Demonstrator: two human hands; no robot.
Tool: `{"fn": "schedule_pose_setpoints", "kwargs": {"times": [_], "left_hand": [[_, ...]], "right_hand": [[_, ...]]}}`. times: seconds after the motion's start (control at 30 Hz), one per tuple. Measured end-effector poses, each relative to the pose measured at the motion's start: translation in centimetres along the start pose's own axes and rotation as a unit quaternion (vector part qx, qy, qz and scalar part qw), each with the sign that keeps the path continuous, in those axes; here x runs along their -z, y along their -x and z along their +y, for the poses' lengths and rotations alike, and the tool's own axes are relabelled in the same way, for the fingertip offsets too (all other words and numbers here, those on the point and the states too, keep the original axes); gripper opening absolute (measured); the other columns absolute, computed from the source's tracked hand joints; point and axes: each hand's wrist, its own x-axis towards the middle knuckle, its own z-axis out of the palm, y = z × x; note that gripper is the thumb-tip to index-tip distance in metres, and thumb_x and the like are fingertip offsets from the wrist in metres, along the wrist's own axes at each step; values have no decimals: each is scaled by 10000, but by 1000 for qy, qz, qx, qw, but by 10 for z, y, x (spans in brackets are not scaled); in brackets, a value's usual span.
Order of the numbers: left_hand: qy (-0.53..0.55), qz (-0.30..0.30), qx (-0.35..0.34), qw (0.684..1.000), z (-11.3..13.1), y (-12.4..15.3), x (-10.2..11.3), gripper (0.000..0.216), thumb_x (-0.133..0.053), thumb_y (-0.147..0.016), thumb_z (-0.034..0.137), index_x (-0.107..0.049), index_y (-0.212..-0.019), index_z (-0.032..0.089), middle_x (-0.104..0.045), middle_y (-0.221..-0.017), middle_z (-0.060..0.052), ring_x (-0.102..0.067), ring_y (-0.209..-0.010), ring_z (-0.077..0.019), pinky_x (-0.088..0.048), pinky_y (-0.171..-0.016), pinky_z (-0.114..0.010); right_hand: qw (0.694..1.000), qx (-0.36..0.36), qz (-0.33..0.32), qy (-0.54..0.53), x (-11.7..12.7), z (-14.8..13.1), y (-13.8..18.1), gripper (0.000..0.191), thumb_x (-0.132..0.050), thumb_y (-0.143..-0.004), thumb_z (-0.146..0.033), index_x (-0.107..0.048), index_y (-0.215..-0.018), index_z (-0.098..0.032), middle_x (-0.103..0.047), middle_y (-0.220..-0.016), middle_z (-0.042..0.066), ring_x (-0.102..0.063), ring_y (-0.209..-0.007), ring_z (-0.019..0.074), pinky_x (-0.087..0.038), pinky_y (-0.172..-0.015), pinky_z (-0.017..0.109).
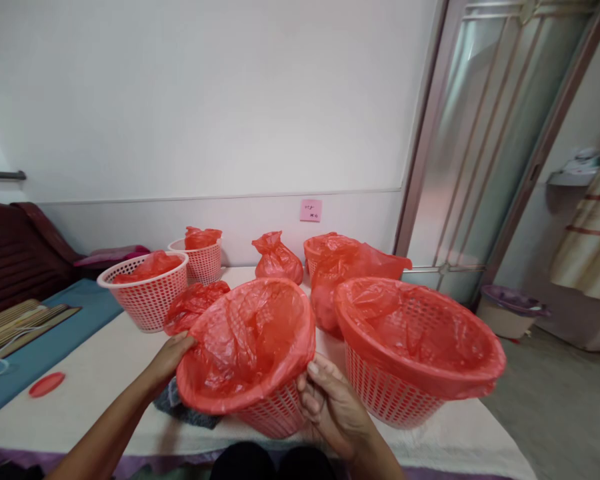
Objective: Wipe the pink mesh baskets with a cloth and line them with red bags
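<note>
Head view, and it's the right hand (330,401) with its grip closed, thumb and fingers pinching the edge of the red liner (250,327) at the right rim of the middle basket (275,417), while the left hand (177,347) has fingers on the opposite rim, how far shut you cannot tell. That basket tilts toward the wearer on the white cloth (115,393), liner spread inside and folded over its rim. Just to the right stands a lined basket (395,397), with a gathered red bag (280,262) behind and a pale pink basket (147,307) back left.
</note>
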Motion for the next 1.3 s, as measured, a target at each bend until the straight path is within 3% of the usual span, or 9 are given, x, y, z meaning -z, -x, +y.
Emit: {"fn": "schedule_pose_setpoints", "kwargs": {"times": [0.3,0.5,0.6,0.73,0.87,1.0,1.07,1.17,1.3], "left_hand": [[40,-13,-3,999,-1,0,-5,169,-642,-647,322,-618,-691,161,-682,-631,-36,-619,-572,-197,-467,-559,-290],[47,9,-2,999,3,8,-18,129,-635,-644,293,-587,-650,173,-646,-581,-6,-579,-511,-167,-429,-503,-257],[54,13,0,998,2,12,-25,149,-629,-664,313,-574,-700,179,-648,-602,-5,-593,-524,-172,-453,-529,-271],[59,26,-3,998,2,18,-36,136,-595,-687,297,-566,-760,187,-647,-622,5,-592,-522,-161,-456,-534,-266],[45,51,-12,998,4,27,-46,132,-593,-697,299,-569,-769,191,-608,-588,37,-577,-514,-145,-426,-499,-236],[31,77,-17,996,4,37,-52,169,-600,-710,335,-558,-763,181,-581,-591,45,-566,-520,-140,-406,-470,-226],[29,82,-17,996,2,40,-53,170,-590,-722,339,-548,-770,181,-568,-586,49,-557,-510,-133,-407,-462,-223],[28,77,-10,997,1,41,-54,188,-584,-739,358,-536,-788,184,-559,-573,52,-520,-448,-116,-379,-414,-214],[21,51,16,998,3,40,-53,240,-574,-775,421,-530,-819,189,-572,-577,40,-536,-427,-133,-434,-408,-249]], "right_hand": [[997,0,54,64,16,10,0,262,-732,-754,-353,-574,-800,-149,-614,-582,-23,-470,-388,29,-267,-387,134],[978,35,162,129,32,8,-8,374,-736,-707,-472,-531,-683,-160,-579,-572,-32,-459,-402,46,-281,-369,146],[949,100,223,197,38,1,-3,357,-709,-721,-481,-547,-713,-163,-577,-605,-30,-476,-445,60,-307,-385,157],[861,231,265,367,24,-9,23,264,-588,-840,-435,-598,-911,-181,-582,-627,-25,-520,-513,97,-417,-471,192],[729,303,133,599,3,-5,45,254,-560,-866,-300,-604,-1098,-206,-625,-726,3,-583,-578,121,-485,-553,217],[585,358,46,726,9,4,46,319,-544,-856,-187,-578,-1173,-180,-679,-935,90,-654,-773,169,-541,-687,254],[554,366,31,747,16,6,43,366,-520,-861,-143,-544,-1225,-173,-677,-990,109,-659,-885,188,-549,-744,265],[590,365,53,718,21,8,41,357,-488,-878,-133,-539,-1227,-192,-676,-951,85,-662,-841,166,-550,-701,236],[713,312,124,616,19,9,39,302,-530,-881,-229,-579,-1179,-220,-663,-890,48,-653,-732,143,-536,-653,226]]}}
